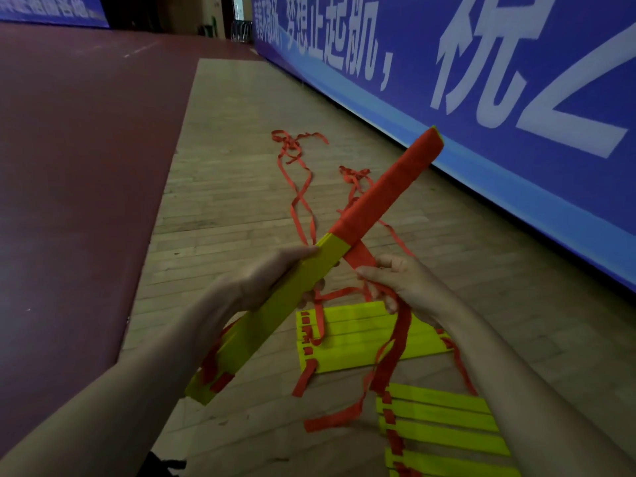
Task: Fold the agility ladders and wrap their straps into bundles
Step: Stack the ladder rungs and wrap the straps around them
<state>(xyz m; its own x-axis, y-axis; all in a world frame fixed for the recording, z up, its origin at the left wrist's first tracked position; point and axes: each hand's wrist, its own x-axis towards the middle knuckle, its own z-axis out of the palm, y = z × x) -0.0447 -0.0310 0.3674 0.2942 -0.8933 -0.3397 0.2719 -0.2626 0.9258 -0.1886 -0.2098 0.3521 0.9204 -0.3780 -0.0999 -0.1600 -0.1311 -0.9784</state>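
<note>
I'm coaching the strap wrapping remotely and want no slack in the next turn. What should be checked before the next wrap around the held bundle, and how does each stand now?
1. Rung bundle gripped firmly: ok, the left hand is closed around its yellow middle.
2. Strap under control: ok, the right hand pinches it just below the bundle.
3. Existing wrap neat: ok, red turns cover the far half evenly.
4. Strap tail free to feed: not ok, it trails over the yellow ladders on the floor.
5. Rungs aligned at the near end: cannot tell, partly hidden by loose strap.
</note>
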